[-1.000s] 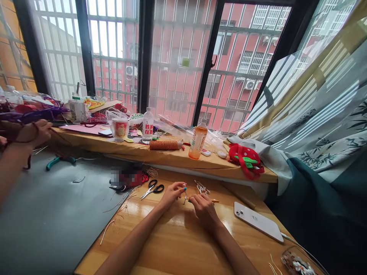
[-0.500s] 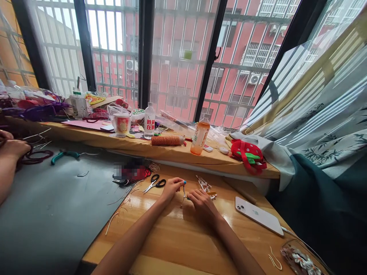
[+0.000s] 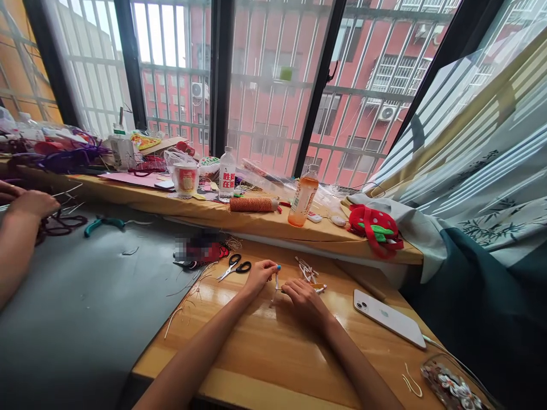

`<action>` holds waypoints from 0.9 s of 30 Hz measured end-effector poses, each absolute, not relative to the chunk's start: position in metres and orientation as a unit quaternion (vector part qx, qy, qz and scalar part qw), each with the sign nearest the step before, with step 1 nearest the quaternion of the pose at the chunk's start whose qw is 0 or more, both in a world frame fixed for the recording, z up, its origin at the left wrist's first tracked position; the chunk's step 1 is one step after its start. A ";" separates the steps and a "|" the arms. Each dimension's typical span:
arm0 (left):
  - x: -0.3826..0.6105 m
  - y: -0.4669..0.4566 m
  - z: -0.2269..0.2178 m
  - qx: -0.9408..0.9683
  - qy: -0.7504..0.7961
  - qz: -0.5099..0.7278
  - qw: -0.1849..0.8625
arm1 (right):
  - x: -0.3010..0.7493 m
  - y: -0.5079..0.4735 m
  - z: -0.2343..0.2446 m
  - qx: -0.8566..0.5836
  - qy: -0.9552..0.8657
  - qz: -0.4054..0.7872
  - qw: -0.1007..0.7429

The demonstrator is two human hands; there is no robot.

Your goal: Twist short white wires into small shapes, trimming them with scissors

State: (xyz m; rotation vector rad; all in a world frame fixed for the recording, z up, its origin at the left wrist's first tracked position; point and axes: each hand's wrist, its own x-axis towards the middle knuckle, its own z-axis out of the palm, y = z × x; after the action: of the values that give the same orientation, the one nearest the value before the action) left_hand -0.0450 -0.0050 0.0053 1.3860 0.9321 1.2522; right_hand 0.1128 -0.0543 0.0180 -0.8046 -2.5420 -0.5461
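Note:
Near the middle of the wooden table, my left hand is closed in a pinch on the top of a thin white strand, which hangs down from the fingertips. A small blue spot shows at those fingertips; I cannot make out what it is. Just to the right, my right hand is curled around a slim yellowish tool, mostly covered by the fingers. Its tip meets or nearly meets the strand. Behind that hand lies a small pile of white strips. Black-handled scissors rest left of my left hand.
A white phone with a cable lies at right. On the sill stand an orange drink bottle, a clear bottle and a thread spool. Another person's hand is at far left, near teal-handled pliers.
The view has shifted slightly, so most things sit a little further right. My hands keep nearly the same hold. The other person's hands have moved a little.

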 end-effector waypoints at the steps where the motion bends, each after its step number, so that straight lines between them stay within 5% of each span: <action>1: -0.045 -0.005 0.005 0.573 0.385 0.520 0.504 | 0.113 -0.054 0.018 -0.288 -0.914 -0.196 0.209; 27: -0.046 0.000 0.003 0.598 0.389 0.534 0.454 | 0.108 -0.055 0.011 -0.327 -0.879 -0.229 0.261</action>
State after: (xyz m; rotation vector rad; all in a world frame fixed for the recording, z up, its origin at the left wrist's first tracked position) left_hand -0.0465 -0.0001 0.0025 1.4749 0.9613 1.3180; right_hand 0.1083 -0.0549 0.0110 -0.8862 -2.3802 -0.6197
